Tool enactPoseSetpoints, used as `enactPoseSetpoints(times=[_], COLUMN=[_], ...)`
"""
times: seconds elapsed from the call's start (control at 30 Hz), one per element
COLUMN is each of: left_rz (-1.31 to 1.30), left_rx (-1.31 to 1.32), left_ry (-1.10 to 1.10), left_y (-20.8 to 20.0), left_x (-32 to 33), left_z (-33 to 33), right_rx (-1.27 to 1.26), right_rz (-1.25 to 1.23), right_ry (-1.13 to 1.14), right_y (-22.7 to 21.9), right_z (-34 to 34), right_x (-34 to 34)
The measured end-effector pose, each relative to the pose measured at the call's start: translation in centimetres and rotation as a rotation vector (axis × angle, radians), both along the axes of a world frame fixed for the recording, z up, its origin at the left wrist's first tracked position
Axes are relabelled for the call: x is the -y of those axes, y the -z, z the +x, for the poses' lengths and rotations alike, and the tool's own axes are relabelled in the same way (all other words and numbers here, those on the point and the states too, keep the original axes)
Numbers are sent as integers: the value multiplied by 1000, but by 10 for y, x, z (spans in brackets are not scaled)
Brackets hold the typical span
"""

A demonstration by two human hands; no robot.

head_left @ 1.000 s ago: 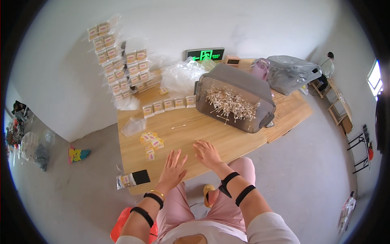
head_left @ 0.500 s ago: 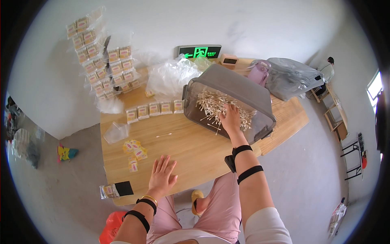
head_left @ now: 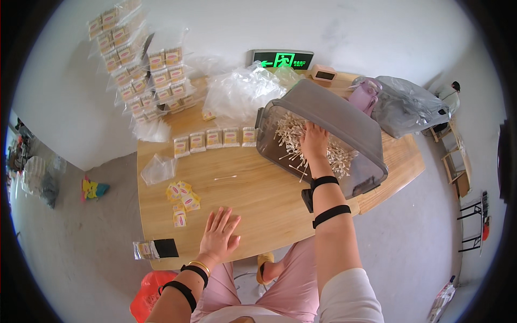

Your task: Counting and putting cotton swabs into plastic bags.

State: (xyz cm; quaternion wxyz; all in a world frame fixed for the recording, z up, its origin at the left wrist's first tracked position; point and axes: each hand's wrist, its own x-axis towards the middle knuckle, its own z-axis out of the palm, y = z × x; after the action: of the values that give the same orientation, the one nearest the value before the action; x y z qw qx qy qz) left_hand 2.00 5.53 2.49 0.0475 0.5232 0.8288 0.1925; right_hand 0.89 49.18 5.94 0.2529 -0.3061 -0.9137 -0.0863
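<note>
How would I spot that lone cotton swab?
On the pale wooden table, find the big grey plastic bin. Left of it in view, below five lined-up small clear packets, lies the thin pale cotton swab, alone, unlike the heaped swabs inside the bin.

Bin: one, grey see-through plastic, rounded corners, dark clips at the left and lower-right ends of the rim.
Bin, pose: tipped on its side, mouth turned toward the lower edge of the frame; set aslant, its right end lower.
Bin, place: right of centre, mostly in the upper half of the frame.
Swab pile: many cotton swabs, pale thin sticks, whitish tips; loose, tangled, pointing all ways, middle part covered.
Swab pile, place: inside the bin, right of frame centre; a few sticks poke out at the lower rim.
Single swab: lying flat, nearly level, just left of frame centre, apart from the pile.
</note>
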Motion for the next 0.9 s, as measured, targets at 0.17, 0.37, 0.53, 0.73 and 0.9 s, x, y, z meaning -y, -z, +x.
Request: enactPoseSetpoints(times=[0.17, 0.37, 0.53, 0.73, 0.9], left_rz=[-19, -13, -18, -39, -69], left_rx=[-3, -10, -19, 4, 8], left_ry=[-2, -3, 0, -11, -6], left_y=[1, 0, 3, -2, -1], left_x=[0, 1, -1, 4, 5], left_z=[0, -1, 0, 1, 0], right_rx=[11, -24, -160, -243, -193], right_rz=[-31, 30, 1, -254, -455], right_ry=[13, 24, -12, -146, -428], right_y=[4, -1, -11, -32, -4], right_z=[7, 11, 28, 47, 57], right_x=[-2, 0, -4, 37, 115])
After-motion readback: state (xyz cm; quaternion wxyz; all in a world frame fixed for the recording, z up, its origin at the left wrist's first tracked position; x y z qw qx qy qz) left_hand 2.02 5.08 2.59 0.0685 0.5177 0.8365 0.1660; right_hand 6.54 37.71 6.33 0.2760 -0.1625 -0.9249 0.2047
